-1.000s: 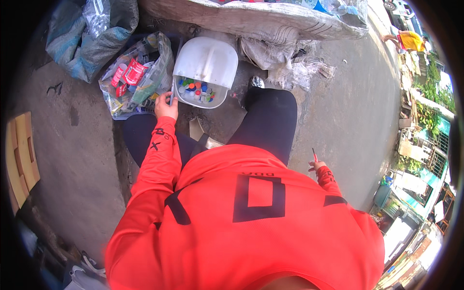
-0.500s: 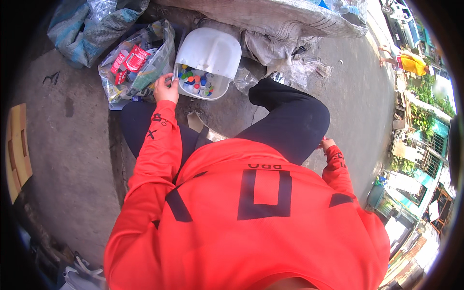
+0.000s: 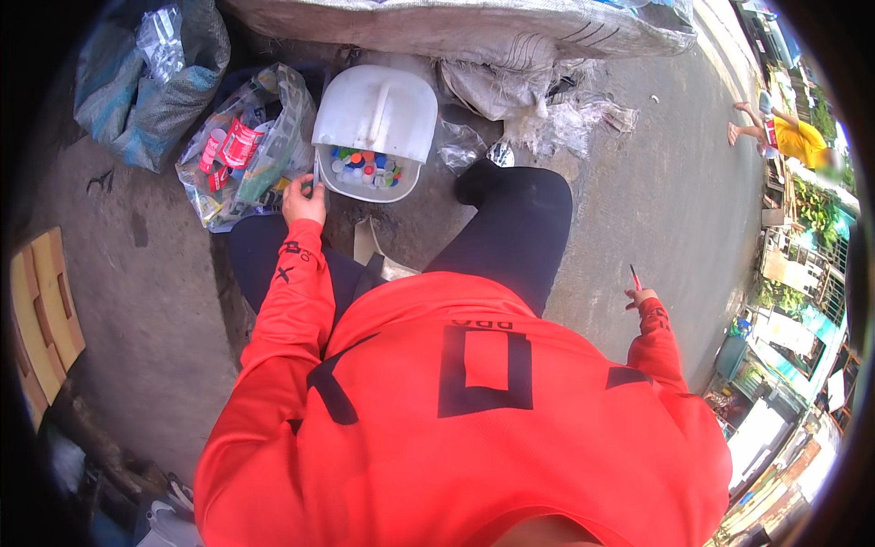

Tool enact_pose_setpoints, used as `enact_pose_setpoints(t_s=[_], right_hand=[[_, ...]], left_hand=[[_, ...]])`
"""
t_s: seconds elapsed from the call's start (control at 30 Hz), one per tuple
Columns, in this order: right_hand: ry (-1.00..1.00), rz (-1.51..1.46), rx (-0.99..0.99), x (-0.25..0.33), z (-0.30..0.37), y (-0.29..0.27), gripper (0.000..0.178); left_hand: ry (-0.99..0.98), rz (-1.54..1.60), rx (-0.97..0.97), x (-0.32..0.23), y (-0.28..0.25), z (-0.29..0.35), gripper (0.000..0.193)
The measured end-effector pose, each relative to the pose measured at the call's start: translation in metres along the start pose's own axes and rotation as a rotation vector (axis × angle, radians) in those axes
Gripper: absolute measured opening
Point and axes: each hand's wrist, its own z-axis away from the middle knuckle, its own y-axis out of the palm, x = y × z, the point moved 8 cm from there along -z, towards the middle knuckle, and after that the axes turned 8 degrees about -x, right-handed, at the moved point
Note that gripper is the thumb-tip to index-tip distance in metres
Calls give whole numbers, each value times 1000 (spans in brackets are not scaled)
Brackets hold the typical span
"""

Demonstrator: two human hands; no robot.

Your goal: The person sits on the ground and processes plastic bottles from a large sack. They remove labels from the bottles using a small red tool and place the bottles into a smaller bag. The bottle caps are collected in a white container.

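In front of me a white plastic container point(image 3: 378, 105) with a half-covering hood holds several colourful bottle caps point(image 3: 365, 170). My left hand point(image 3: 303, 201) is closed at the container's left edge; a thin greyish thing shows by its fingertips, but I cannot make out what it is. Out to the right, away from the container, my right hand point(image 3: 643, 297) grips a slim red-handled pointed tool point(image 3: 635, 278), its dark tip upward. Beside my left hand stands a clear plastic bag point(image 3: 260, 173) with red labels or wrappers point(image 3: 239, 143) inside.
A blue-grey woven sack point(image 3: 150, 109) sits at the far left, and a large pale sack point(image 3: 474, 32) lies across the back. Crumpled clear plastic point(image 3: 460, 146) rests near my foot. Wooden slats point(image 3: 46, 314) stand at the left edge. A person in yellow point(image 3: 799, 141) is at the far right.
My right hand has moved outward from beside my knee, bringing the red-handled tool into fuller view. My left hand stays by the container's edge, its fingers more curled. My right knee has shifted left.
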Motion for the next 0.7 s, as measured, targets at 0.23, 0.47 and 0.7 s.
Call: enact_pose_setpoints(t_s=[0.23,0.47,0.7], right_hand=[[-114,-68,71,98,33,23,49],[-511,-49,-58,236,127,-15,45],[-478,17,-65,212,103,15,40]], left_hand=[[-28,5,-46,16,-31,3,24],[-7,173,-150,11,-40,-3,24],[-62,136,-126,18,-39,-2,25]])
